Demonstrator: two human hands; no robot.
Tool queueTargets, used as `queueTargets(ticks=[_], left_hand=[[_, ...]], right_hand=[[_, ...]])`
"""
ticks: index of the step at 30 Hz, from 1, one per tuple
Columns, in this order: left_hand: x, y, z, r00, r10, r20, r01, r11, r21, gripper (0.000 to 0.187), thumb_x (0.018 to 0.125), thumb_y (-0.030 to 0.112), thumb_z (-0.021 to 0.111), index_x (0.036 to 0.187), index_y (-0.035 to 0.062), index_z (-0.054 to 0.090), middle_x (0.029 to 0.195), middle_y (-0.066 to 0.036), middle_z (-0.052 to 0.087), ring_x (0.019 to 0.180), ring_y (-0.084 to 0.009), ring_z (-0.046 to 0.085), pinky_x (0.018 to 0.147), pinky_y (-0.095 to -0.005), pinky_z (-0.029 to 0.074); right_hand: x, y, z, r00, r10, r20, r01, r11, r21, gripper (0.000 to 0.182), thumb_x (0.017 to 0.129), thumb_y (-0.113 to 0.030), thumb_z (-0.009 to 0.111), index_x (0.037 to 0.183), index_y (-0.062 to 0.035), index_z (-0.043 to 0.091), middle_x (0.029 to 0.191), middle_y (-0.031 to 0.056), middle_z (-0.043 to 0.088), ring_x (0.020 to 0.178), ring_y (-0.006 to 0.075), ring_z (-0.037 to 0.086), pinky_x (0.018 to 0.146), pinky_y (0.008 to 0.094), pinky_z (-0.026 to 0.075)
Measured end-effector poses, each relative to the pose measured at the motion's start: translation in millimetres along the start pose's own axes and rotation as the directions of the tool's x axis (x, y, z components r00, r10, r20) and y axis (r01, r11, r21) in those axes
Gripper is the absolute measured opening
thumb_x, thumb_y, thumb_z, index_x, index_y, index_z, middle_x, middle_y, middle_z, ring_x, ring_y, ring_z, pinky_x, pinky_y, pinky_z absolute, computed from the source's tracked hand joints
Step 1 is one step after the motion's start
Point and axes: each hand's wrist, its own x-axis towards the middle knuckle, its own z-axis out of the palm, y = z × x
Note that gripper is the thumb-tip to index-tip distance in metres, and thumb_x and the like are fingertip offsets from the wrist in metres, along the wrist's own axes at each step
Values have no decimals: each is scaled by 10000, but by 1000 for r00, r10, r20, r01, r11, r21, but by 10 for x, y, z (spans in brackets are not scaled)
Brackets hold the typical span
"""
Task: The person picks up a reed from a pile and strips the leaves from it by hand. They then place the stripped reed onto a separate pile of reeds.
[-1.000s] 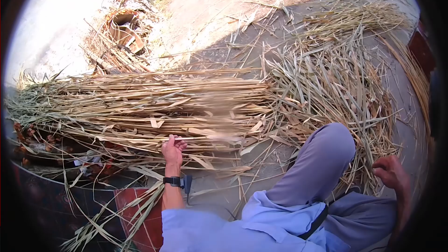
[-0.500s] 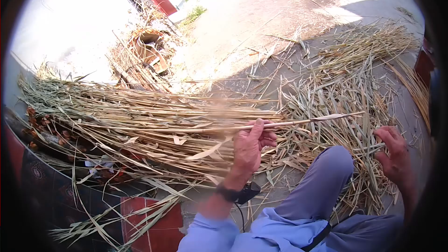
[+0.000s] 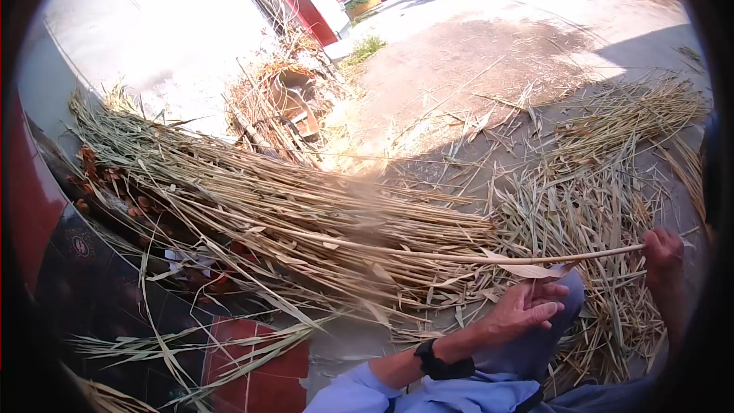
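A long, pale reed stalk (image 3: 451,258) runs over the bundle toward the right. Its thick end is in my right hand (image 3: 664,254), whose fingers are closed round it. From the stalk hangs a dry leaf (image 3: 531,270). Just below that leaf is my left hand (image 3: 526,310), palm turned up, fingers loosely bent and apart, holding nothing. A dark band (image 3: 443,363) circles the left wrist. Under the stalk lies a big pile of reed stalks (image 3: 306,210), leafy tips to the left.
Stripped leaves (image 3: 589,214) cover the ground at the right, beside my bent knee (image 3: 562,291). Behind them lies another heap of stalks (image 3: 634,118). Dry brush (image 3: 264,99) stands by the white wall (image 3: 168,23). Red tile (image 3: 256,367) shows at the lower left.
My left hand has let go of the stalk and dropped toward my knee. My right hand has closed on the stalk's right end. The view has also shifted.
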Motion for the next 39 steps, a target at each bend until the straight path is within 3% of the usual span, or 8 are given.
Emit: queueTargets(ticks=[10, 11, 15, 23, 29, 34, 36, 39], left_hand=[[-352, 1081, 118, 901, 407, -150, -400, 913, 81, 711, 1016, 270, 545, 1556, 46, 142, 1460, -249, 394, 1303, -283, 488, 934, -376, 546], [-266, 1089, 218, 878, 466, -107, -444, 878, 180, 546, 1046, 285, 482, 1492, 18, 317, 1396, -223, 483, 1197, -253, 574, 850, -336, 577], [259, 872, 543, 934, 356, 25, -356, 926, 127, 391, 1064, 315, 444, 1191, -21, 600, 1089, -121, 669, 956, -174, 674, 691, -265, 589], [1010, 396, 1353, 946, 258, 194, -278, 957, 84, 310, 1068, 288, 451, 996, 12, 571, 839, -39, 564, 698, -62, 593, 499, -201, 482], [1253, 219, 1616, 947, 197, 253, -209, 978, 19, 327, 1050, 265, 495, 1213, -17, 505, 1007, -84, 583, 713, -101, 573, 581, -206, 507], [1550, 205, 1371, 962, 15, 273, -54, 989, 135, 519, 1025, 226, 542, 1413, -75, 377, 1216, -212, 613, 952, -187, 669, 661, -282, 582], [1789, -9, 1305, 968, -66, 240, 31, 989, 147, 558, 994, 237, 611, 1388, -95, 396, 1196, -210, 629, 916, -197, 683, 695, -286, 607], [2046, -158, 1357, 932, -164, 322, 157, 986, 50, 559, 961, 228, 657, 1374, -77, 436, 1133, -196, 650, 893, -212, 697, 661, -296, 607]], right_hand=[[-1567, 1206, -624, 825, 565, 6, -564, 825, -30, 95, 782, -44, 646, 791, -8, 558, 721, 153, 530, 658, 338, 534, 601, 435, 414], [-1744, 1263, -659, 791, 612, 13, -611, 791, -26, 94, 783, -44, 646, 790, -8, 558, 720, 154, 530, 657, 338, 533, 601, 434, 414], [-2369, 1392, -753, 653, 757, 17, -757, 653, 24, 91, 788, -44, 642, 789, -8, 558, 719, 155, 531, 654, 339, 533, 599, 432, 413], [-3307, 1561, -858, 451, 893, -6, -887, 449, 110, 85, 797, -44, 635, 787, -7, 559, 718, 158, 531, 648, 340, 531, 594, 427, 412], [-3917, 1647, -969, 362, 931, -32, -915, 362, 179, 82, 804, -44, 630, 786, -7, 559, 716, 161, 532, 644, 341, 530, 591, 424, 411], [-3765, 1499, -1125, 611, 781, -131, -743, 622, 246, 81, 810, -44, 625, 785, -6, 559, 715, 163, 532, 640, 342, 529, 588, 421, 411], [-2080, 604, -1446, 739, 674, -20, -674, 739, -8, 86, 846, -81, 645, 834, -2, 613, 739, 174, 574, 688, 354, 581, 604, 423, 441], [-1533, 467, -1247, 847, 525, 79, -529, 847, 54, 129, 872, -139, 685, 856, -15, 654, 738, 149, 622, 687, 347, 635, 597, 412, 484]])
